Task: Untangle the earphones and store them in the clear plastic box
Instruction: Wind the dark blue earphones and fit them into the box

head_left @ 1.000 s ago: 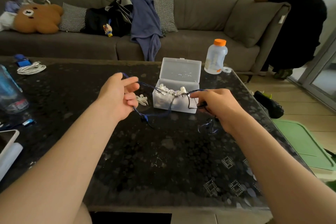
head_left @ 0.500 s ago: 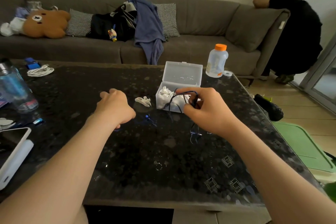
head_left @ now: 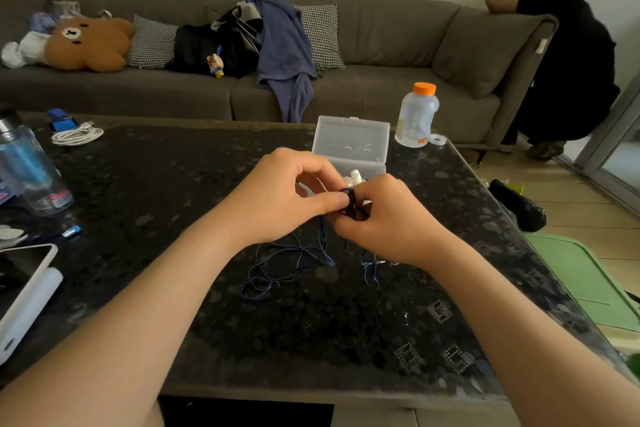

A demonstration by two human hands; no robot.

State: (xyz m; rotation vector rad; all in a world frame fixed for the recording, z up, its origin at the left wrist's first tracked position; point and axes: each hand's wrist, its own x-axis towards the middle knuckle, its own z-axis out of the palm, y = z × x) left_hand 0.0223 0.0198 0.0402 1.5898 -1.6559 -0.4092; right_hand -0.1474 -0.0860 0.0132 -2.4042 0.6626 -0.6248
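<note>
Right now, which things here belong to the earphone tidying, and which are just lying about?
In the job: blue earphones, pinched by left hand and right hand; clear plastic box; white earphones inside.
Lying about: orange-capped bottle, coiled white cable, blue water bottle, phone, teddy bear.

Nothing reads clearly; print on the bottle [head_left: 417, 116] seems blurred.

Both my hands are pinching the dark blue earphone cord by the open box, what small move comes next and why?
Probably lift one slack loop off the table and wind it onto the bunch. The left hand and right hand pinch a small bunch of the blue cord before the clear plastic box; the rest lies loose, too sprawling to store.
</note>
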